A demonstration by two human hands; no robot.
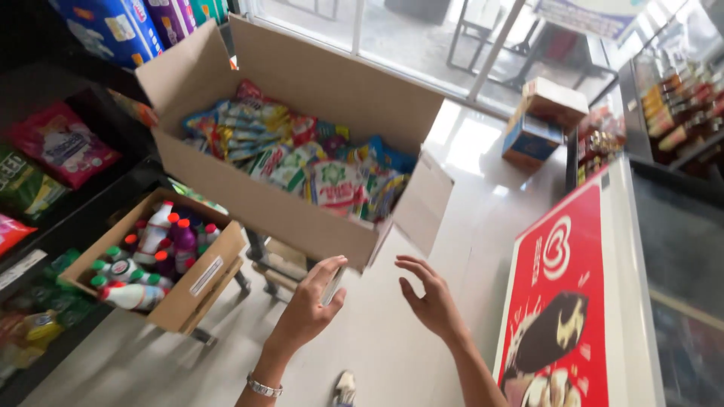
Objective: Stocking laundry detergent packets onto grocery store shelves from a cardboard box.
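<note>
Far left of the big box [249, 192] stand dark shelves [68, 203] with pink and green packets [64, 143]; above them, beside the box's raised left flap, blue packs [105, 26] fill the top corner. Below the box's left end sits a small carton [192, 290] of bottles [154, 249] with red and green caps, tilted on a low stand; it crowds the room under that end.

The big box lies with its long axis running from upper left to lower right, mouth up, flaps spread, its near right corner pointing toward the hands; it is packed with bright snack bags [302, 154]. Under its near edge a low wooden stool [283, 264] shows.

The left hand [309, 305] is just below the box's near right corner, fingers bent around a small flat pale thing [332, 285]; what it is I cannot tell; a metal watch band [264, 388] circles the wrist. The right hand [430, 301] is beside it, a gap apart, fingers loosely spread and holding nothing, just under the box's hanging right flap [422, 203].

Right of the box pale floor [460, 226] runs open toward glass doors [422, 45]; a second carton [539, 120] stands out there; further right a red-topped freezer [562, 301] walls off that side, its long edge running up toward stocked racks [679, 105].
</note>
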